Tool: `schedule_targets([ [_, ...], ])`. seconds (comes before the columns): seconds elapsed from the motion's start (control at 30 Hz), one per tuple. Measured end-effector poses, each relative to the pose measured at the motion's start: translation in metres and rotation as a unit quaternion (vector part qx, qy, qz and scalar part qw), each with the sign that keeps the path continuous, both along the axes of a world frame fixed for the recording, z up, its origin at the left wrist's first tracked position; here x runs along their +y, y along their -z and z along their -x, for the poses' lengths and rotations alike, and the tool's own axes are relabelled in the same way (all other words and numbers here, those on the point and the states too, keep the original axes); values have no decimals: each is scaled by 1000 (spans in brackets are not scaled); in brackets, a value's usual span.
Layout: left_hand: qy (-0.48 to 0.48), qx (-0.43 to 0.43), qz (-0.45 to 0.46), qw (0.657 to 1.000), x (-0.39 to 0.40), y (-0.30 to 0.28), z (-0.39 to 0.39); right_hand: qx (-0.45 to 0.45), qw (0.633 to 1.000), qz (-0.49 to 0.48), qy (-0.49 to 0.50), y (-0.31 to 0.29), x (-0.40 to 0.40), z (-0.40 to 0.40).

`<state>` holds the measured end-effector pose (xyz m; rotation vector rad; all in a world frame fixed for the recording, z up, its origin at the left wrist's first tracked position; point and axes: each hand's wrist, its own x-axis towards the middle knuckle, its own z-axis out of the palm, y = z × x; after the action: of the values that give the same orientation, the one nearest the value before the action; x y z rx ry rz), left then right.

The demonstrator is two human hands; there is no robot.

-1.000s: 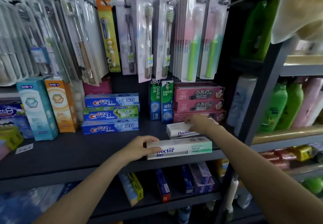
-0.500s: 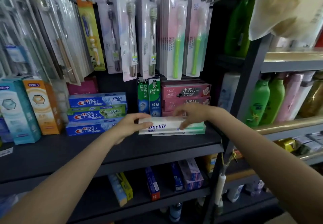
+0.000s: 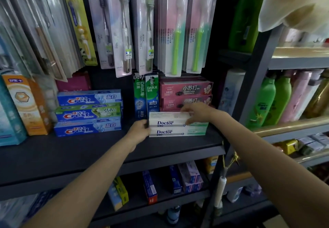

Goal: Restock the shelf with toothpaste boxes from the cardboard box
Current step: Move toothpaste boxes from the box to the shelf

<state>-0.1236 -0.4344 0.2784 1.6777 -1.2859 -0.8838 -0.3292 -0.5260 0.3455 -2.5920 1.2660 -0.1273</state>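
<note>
- The two white Doctor toothpaste boxes are lying one on the other on the dark shelf (image 3: 106, 149), the upper Doctor box (image 3: 169, 120) on the lower Doctor box (image 3: 176, 132), just in front of the pink baking soda boxes (image 3: 185, 88)
- The left hand (image 3: 140, 132) is touching the left ends of the pair; whether its fingers are curling round the ends or only pressing flat, I cannot tell, because the hand itself is hiding them
- The right hand (image 3: 195, 112) is holding the upper box from above — fingers bent over its top, thumb on the front face
- The upper box is sitting a little to the left of the lower one, so if the right hand is letting go carelessly, it could slide off or turn askew
- If the left hand is pushing too strongly to the right, the whole pair could move toward the right end of the shelf, near the grey post (image 3: 254, 88)
- A push backward could be knocking the standing Darlie boxes (image 3: 146, 96), which are upright and narrow — they would probably fall easily
- The hanging toothbrush packs (image 3: 176, 31) are just above the hands, so a hand rising quickly may be swinging them
- The cardboard box is not in view, so I cannot say how many boxes are remaining
</note>
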Motion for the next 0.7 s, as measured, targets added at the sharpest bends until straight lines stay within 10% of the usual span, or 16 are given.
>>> schedule_targets([
  [0.7, -116, -67, 78, 988, 17, 12, 18, -111, 985, 132, 22, 13, 33, -10],
])
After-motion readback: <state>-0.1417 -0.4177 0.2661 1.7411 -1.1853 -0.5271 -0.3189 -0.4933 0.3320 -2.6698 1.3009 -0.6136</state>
